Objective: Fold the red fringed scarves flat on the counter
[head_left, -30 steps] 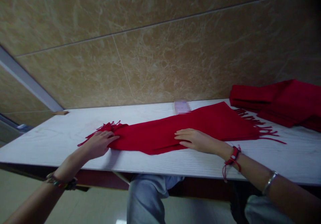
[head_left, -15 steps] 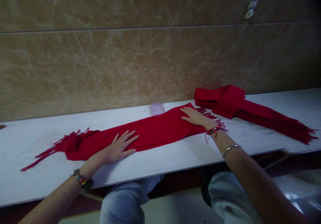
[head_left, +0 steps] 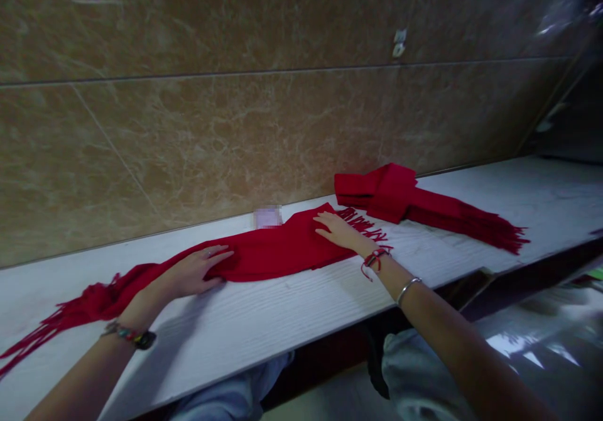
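Scarf (head_left: pixel 271 254) runs lengthwise along the tabletop (head_left: pixel 235 339), fringed left and right.

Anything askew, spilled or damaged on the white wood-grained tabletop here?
Mildly askew: the left end of the nearer red fringed cloth scarf is bunched and twisted, while its right part lies fairly flat. The small pale rectangle behind it is pixelated. No spill or damage shows.

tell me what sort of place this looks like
Some kind of indoor room, though its exact use can't be told: a brown marbled tile wall stands behind a long white tabletop, and a pale floor shows below.
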Motion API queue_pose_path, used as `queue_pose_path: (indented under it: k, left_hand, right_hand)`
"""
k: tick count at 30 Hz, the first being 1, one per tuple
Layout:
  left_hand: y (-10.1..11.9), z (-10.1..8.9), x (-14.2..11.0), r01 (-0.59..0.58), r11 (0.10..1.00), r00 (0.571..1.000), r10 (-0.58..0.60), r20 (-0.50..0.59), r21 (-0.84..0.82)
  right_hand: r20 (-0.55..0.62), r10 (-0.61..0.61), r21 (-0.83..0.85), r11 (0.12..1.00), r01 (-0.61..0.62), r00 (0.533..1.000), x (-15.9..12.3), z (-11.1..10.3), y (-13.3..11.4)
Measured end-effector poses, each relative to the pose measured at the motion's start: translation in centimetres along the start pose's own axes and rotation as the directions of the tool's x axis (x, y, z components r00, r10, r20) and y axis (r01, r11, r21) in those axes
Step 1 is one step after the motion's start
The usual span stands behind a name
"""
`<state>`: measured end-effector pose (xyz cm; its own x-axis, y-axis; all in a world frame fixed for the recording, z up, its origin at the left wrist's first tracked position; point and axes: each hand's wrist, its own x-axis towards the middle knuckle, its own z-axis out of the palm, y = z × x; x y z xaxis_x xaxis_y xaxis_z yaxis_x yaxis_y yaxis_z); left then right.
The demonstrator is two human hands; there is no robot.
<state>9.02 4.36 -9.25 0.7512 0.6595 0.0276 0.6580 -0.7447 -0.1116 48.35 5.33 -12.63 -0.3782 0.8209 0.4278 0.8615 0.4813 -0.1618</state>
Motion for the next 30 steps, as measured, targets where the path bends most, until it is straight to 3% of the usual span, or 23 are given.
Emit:
queue_pose_path:
  k: [3,6,10,17,24,30]
  left_hand:
    - [5.2,-1.3,2.3,-0.082,0.997,0.996,0.082,-0.023,-0.004]
    - [10.0,-1.2,5.4,-0.132,0.991,0.987,0.133,-0.089,0.019]
    - [13.2,0.3,8.7,-0.135,0.989,0.973,0.145,-0.182,0.067]
    - [13.1,2.2,9.4,-0.108,0.984,0.926,0.151,-0.346,0.139]
    - [12.9,2.0,9.1,-0.057,0.991,0.889,0.107,-0.445,0.124]
    - [13.0,2.0,9.1,-0.056,0.993,0.868,0.098,-0.487,0.101]
  right_hand:
    - [0.020,-0.137,0.075,0.988,0.135,0.990,-0.5,-2.7,-0.6]
    - [0.137,-0.227,0.109,0.971,0.213,0.964,-1.9,-5.6,-1.0]
    - [0.241,-0.238,0.084,0.971,0.224,0.941,-4.7,-7.4,-1.0]
    - [0.162,-0.241,-0.040,0.967,0.251,0.957,-7.0,-5.8,0.4]
    - [0.170,-0.305,-0.150,0.932,0.331,0.937,-7.4,-5.9,0.9]
    - [0.153,-0.262,-0.236,0.927,0.293,0.953,-7.6,-6.1,1.2]
